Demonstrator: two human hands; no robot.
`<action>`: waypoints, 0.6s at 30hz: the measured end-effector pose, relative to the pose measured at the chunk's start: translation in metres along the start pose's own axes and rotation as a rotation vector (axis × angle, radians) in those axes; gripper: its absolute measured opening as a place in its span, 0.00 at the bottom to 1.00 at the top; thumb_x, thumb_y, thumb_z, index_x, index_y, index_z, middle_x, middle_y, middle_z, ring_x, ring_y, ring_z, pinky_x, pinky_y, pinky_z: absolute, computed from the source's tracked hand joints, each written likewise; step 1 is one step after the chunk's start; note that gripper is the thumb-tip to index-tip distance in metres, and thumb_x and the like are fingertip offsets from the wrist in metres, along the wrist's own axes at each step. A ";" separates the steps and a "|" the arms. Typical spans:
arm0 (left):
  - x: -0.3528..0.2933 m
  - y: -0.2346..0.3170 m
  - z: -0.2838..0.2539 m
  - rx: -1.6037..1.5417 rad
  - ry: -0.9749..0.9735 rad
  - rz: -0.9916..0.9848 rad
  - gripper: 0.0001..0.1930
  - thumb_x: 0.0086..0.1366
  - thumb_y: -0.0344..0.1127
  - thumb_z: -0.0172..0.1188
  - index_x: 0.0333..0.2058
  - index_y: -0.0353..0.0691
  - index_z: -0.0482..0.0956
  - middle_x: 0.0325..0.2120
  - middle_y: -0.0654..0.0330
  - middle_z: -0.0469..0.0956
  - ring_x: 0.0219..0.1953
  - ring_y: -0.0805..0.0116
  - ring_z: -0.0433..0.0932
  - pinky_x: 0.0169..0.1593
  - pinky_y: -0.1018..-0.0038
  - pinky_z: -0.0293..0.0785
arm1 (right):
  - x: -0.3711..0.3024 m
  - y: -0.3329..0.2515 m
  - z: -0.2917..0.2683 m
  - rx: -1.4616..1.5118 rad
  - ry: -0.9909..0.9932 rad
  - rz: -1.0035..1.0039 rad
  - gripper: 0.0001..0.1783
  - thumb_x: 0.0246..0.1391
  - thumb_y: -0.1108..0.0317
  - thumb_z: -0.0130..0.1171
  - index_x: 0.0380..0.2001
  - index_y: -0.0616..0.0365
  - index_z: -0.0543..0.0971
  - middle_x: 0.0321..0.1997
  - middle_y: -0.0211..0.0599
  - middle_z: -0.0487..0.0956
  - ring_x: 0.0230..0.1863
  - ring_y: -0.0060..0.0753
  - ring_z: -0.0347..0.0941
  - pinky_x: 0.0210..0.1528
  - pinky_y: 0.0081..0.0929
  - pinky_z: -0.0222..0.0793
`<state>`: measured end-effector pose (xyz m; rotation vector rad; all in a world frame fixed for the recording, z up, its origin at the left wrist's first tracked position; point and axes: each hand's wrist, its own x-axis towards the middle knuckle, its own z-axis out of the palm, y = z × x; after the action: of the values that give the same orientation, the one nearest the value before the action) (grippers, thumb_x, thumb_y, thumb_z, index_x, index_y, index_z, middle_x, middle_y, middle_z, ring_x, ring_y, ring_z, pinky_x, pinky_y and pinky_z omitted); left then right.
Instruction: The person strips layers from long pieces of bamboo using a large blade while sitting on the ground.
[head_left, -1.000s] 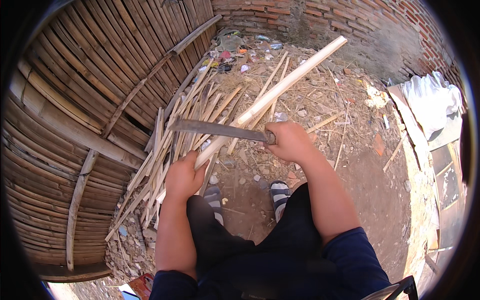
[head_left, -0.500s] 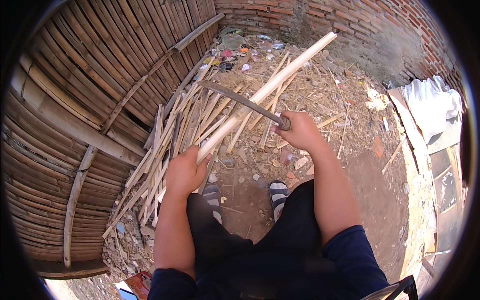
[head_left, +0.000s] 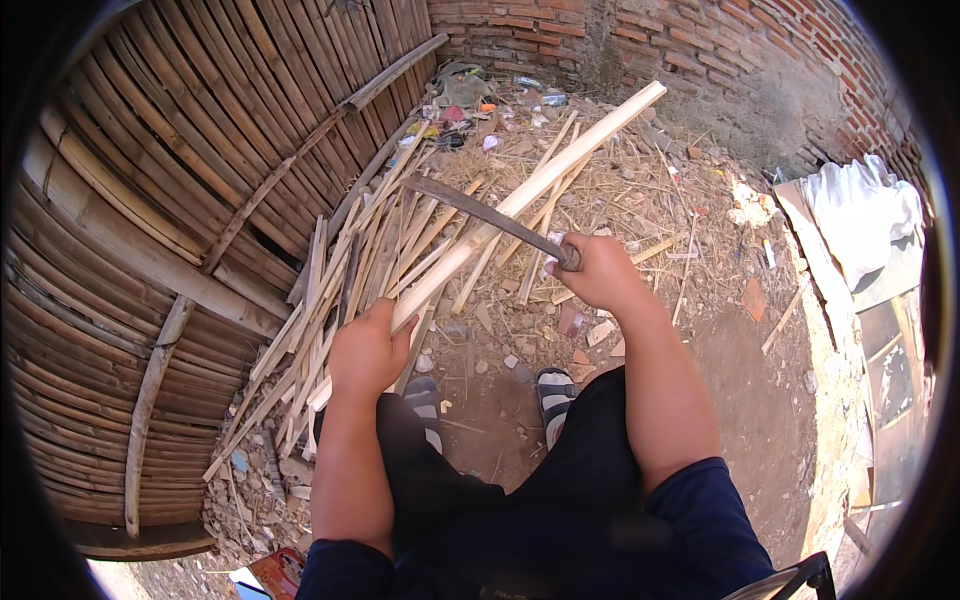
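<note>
My left hand [head_left: 368,345] is closed round a long pale strip of split bamboo or wood [head_left: 560,163] near its lower end. The strip slants up and away to the right, its far end raised before the brick wall. In my right hand [head_left: 603,270] is the handle of a machete [head_left: 480,211], a long dark blade with a slight curve. The blade lies across the strip at about its middle, its tip pointing to the far left. Beneath the strip and blade, several loose strips [head_left: 370,250] lie heaped on the ground.
A bamboo-slat wall [head_left: 150,200] stands on the left, a brick wall [head_left: 690,45] at the back. Litter [head_left: 470,110], straw and stones cover the ground. At the right, a white plastic sack [head_left: 860,210] lies by leaning boards. My sandalled feet [head_left: 555,400] are below my hands.
The strip's far end has dipped slightly. The machete and my right hand have come down a little towards me, the blade still across the strip. Both hands keep their hold.
</note>
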<state>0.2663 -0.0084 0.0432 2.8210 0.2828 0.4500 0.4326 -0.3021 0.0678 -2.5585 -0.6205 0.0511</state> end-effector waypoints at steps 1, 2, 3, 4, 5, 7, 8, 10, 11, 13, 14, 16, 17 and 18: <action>0.000 -0.001 0.000 0.006 -0.007 -0.004 0.14 0.64 0.44 0.65 0.37 0.39 0.76 0.28 0.45 0.83 0.32 0.38 0.82 0.36 0.48 0.77 | -0.003 -0.003 0.005 0.010 0.003 -0.038 0.17 0.53 0.55 0.71 0.36 0.56 0.82 0.30 0.49 0.83 0.38 0.57 0.81 0.41 0.49 0.76; 0.000 -0.002 0.000 -0.001 0.006 0.003 0.14 0.64 0.44 0.65 0.37 0.39 0.76 0.28 0.45 0.83 0.32 0.39 0.82 0.36 0.48 0.77 | -0.004 -0.007 0.011 -0.003 -0.004 -0.093 0.17 0.53 0.55 0.71 0.36 0.56 0.82 0.31 0.49 0.83 0.38 0.56 0.81 0.41 0.48 0.76; 0.000 -0.003 0.000 -0.009 0.019 0.010 0.14 0.64 0.44 0.65 0.37 0.39 0.76 0.29 0.45 0.83 0.32 0.39 0.82 0.36 0.49 0.77 | -0.007 -0.016 0.018 -0.040 -0.004 -0.146 0.17 0.53 0.55 0.72 0.37 0.56 0.82 0.31 0.49 0.83 0.38 0.56 0.81 0.41 0.48 0.76; -0.001 -0.003 0.000 -0.019 0.034 0.013 0.14 0.64 0.44 0.65 0.37 0.39 0.76 0.29 0.45 0.83 0.31 0.39 0.82 0.36 0.49 0.77 | -0.010 -0.028 0.021 -0.080 -0.006 -0.202 0.17 0.53 0.55 0.72 0.37 0.56 0.83 0.31 0.49 0.83 0.38 0.56 0.81 0.41 0.48 0.76; -0.003 -0.004 0.000 -0.027 0.045 0.015 0.14 0.64 0.44 0.65 0.37 0.39 0.76 0.29 0.45 0.83 0.31 0.39 0.82 0.36 0.49 0.77 | -0.013 -0.034 0.022 -0.119 -0.008 -0.258 0.17 0.52 0.55 0.72 0.37 0.56 0.83 0.31 0.50 0.83 0.38 0.56 0.81 0.41 0.48 0.76; -0.005 -0.005 0.000 -0.045 0.070 0.019 0.14 0.64 0.44 0.65 0.37 0.39 0.76 0.29 0.45 0.82 0.32 0.39 0.82 0.36 0.49 0.77 | -0.013 -0.028 0.015 -0.059 -0.035 -0.225 0.17 0.52 0.55 0.72 0.38 0.55 0.83 0.31 0.49 0.83 0.37 0.56 0.81 0.40 0.48 0.76; -0.005 -0.003 0.000 -0.058 0.074 0.034 0.14 0.64 0.43 0.65 0.39 0.39 0.77 0.28 0.44 0.82 0.32 0.38 0.82 0.36 0.49 0.77 | -0.006 -0.015 0.011 0.011 -0.027 -0.194 0.17 0.52 0.56 0.72 0.37 0.55 0.82 0.29 0.48 0.83 0.34 0.56 0.81 0.39 0.47 0.76; 0.000 0.005 0.001 -0.088 0.089 0.066 0.16 0.64 0.42 0.66 0.43 0.37 0.78 0.27 0.41 0.81 0.32 0.36 0.81 0.35 0.48 0.76 | -0.004 -0.008 0.006 0.041 -0.041 -0.140 0.17 0.52 0.56 0.72 0.38 0.55 0.82 0.30 0.48 0.83 0.35 0.56 0.81 0.39 0.48 0.76; 0.001 0.004 0.002 -0.086 0.081 0.062 0.16 0.64 0.42 0.66 0.43 0.37 0.78 0.27 0.41 0.81 0.32 0.35 0.81 0.35 0.48 0.76 | -0.005 -0.010 0.004 0.001 -0.063 -0.117 0.17 0.52 0.56 0.72 0.40 0.55 0.82 0.34 0.49 0.84 0.38 0.56 0.81 0.42 0.49 0.77; 0.003 -0.001 0.006 -0.078 0.060 0.057 0.15 0.65 0.42 0.66 0.42 0.37 0.78 0.28 0.41 0.82 0.33 0.35 0.81 0.35 0.48 0.75 | -0.007 -0.016 0.007 -0.014 -0.058 -0.097 0.18 0.53 0.56 0.71 0.42 0.54 0.83 0.37 0.49 0.84 0.41 0.56 0.82 0.44 0.49 0.77; 0.003 -0.002 0.006 -0.076 0.070 0.029 0.15 0.65 0.42 0.65 0.40 0.37 0.77 0.28 0.41 0.82 0.32 0.36 0.81 0.36 0.48 0.76 | -0.010 -0.021 0.013 0.010 -0.031 -0.100 0.18 0.53 0.56 0.71 0.41 0.54 0.83 0.37 0.49 0.84 0.41 0.57 0.82 0.43 0.49 0.77; 0.001 -0.004 0.007 -0.070 0.090 -0.031 0.14 0.65 0.43 0.64 0.36 0.38 0.76 0.28 0.43 0.82 0.31 0.36 0.81 0.36 0.48 0.77 | -0.011 -0.028 0.021 0.013 0.011 -0.131 0.17 0.53 0.55 0.71 0.40 0.55 0.83 0.36 0.49 0.84 0.41 0.57 0.81 0.43 0.49 0.77; 0.000 -0.005 0.006 -0.074 0.092 -0.025 0.14 0.65 0.43 0.64 0.36 0.38 0.76 0.28 0.42 0.82 0.31 0.36 0.81 0.35 0.47 0.76 | -0.011 -0.030 0.023 -0.009 0.027 -0.160 0.17 0.53 0.55 0.71 0.39 0.55 0.82 0.36 0.49 0.84 0.40 0.57 0.81 0.43 0.49 0.77; 0.000 -0.006 0.006 -0.077 0.094 -0.020 0.14 0.65 0.43 0.64 0.36 0.38 0.75 0.27 0.42 0.82 0.31 0.36 0.81 0.35 0.47 0.76 | -0.011 -0.030 0.025 -0.031 0.043 -0.189 0.17 0.54 0.55 0.70 0.39 0.55 0.82 0.36 0.49 0.84 0.40 0.57 0.81 0.43 0.49 0.77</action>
<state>0.2673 -0.0046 0.0357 2.7239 0.3051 0.5775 0.4058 -0.2722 0.0598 -2.5106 -0.8488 -0.0787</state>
